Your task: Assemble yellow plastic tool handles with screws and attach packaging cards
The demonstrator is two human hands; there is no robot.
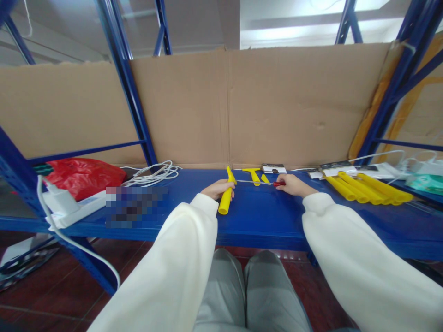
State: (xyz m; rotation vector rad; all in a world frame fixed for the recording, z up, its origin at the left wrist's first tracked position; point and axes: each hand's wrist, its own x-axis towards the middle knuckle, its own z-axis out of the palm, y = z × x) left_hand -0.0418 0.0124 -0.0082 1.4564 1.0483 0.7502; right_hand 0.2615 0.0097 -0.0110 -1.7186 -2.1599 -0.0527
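Note:
My left hand [219,189] is closed around a yellow plastic tool handle [225,201], a hollow tube with a narrower, flared head. The handle stands tilted above the blue shelf. In my right hand [291,185] is a red-handled screwdriver [278,184], gripped in closed fingers. Its thin metal shaft points left toward the head of the yellow handle; whether the tip touches it I cannot tell. Between my hands, farther back, lie a yellow T-shaped piece [255,176] and a small yellow triangular piece [265,178].
Several yellow handles [367,189] lie in a row at the right, by black-and-white packets [337,167]. A small packet [274,168] lies against the cardboard back [294,106]. At left are coiled white cable [155,174], a red plastic bag [86,175] and a power strip [85,207].

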